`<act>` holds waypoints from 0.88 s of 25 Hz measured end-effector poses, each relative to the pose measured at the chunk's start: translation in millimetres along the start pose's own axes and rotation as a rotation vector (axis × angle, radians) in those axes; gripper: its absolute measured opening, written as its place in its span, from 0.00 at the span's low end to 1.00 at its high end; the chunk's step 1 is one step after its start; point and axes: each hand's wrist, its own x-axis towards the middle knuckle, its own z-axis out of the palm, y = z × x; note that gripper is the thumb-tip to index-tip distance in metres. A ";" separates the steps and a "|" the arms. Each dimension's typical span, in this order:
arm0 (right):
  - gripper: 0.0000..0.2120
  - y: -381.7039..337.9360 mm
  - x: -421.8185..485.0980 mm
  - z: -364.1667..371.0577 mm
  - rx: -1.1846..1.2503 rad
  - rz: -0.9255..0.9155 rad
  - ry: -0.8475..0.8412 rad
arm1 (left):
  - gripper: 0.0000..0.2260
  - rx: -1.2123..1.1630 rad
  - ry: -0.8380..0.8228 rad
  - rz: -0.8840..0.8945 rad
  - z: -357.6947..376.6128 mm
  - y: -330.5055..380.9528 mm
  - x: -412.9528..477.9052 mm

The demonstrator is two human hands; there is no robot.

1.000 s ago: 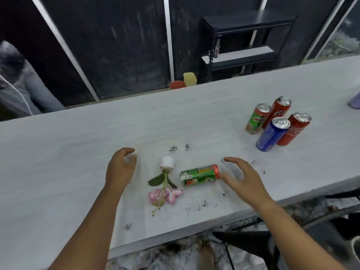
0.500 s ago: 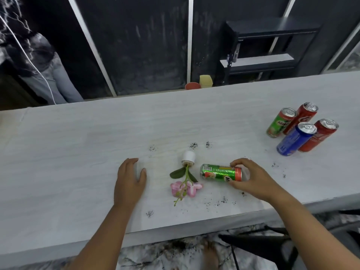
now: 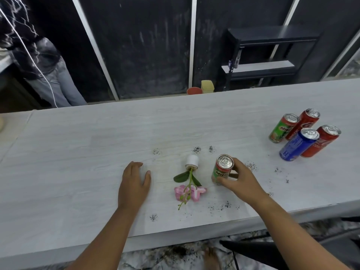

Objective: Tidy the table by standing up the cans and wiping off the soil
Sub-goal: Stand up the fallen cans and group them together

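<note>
My right hand (image 3: 240, 180) grips a green and red Milo can (image 3: 221, 169), which stands upright on the white table (image 3: 97, 152) near its front edge. My left hand (image 3: 134, 184) rests flat on the table, palm down, holding nothing. Small dark patches of soil (image 3: 197, 149) lie scattered around the can and near the front edge (image 3: 220, 207). At the right stand several upright cans: a green Milo can (image 3: 282, 128), two red cans (image 3: 305, 121) and a blue can (image 3: 298, 145).
A small white pot with a pink flower (image 3: 190, 180) lies tipped over between my hands. Behind the table a person (image 3: 39, 61) stands at the far left, with a black shelf (image 3: 268, 53) at the back right. A dark chair (image 3: 259, 252) sits below the table's front edge.
The Milo can lay on its side; my right hand took hold of it and turned it upright. My left hand stayed flat on the table.
</note>
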 end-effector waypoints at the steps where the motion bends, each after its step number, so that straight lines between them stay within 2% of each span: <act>1: 0.26 4.4 -2.7 4.2 0.027 0.026 0.002 | 0.17 -0.003 0.003 0.000 0.2 0.1 0.2; 6: 0.26 16.6 -5.5 17.3 0.139 0.083 0.125 | 0.16 -0.031 -0.031 0.021 -4.1 3.9 0.0; 8: 0.26 19.2 -7.1 17.4 0.172 0.098 0.172 | 0.15 -0.113 -0.018 -0.028 -6.5 11.9 0.5; 10: 0.26 21.0 -11.5 14.5 0.191 0.101 0.230 | 0.15 -0.209 0.011 -0.058 -5.8 38.7 3.7; 12: 0.25 23.5 -16.6 5.5 0.193 0.099 0.301 | 0.14 -0.239 -0.016 0.031 4.5 85.0 8.3; 17: 0.25 32.4 -31.3 -39.6 0.174 0.109 0.467 | 0.12 -0.216 -0.284 0.382 57.4 192.5 1.3; 20: 0.26 45.0 -40.9 -75.7 0.154 0.144 0.582 | 0.17 -0.047 -0.489 0.438 93.1 219.5 4.4; 22: 0.27 56.3 -47.2 -103.0 0.141 0.173 0.660 | 0.22 0.031 -0.551 0.434 112.8 227.5 6.3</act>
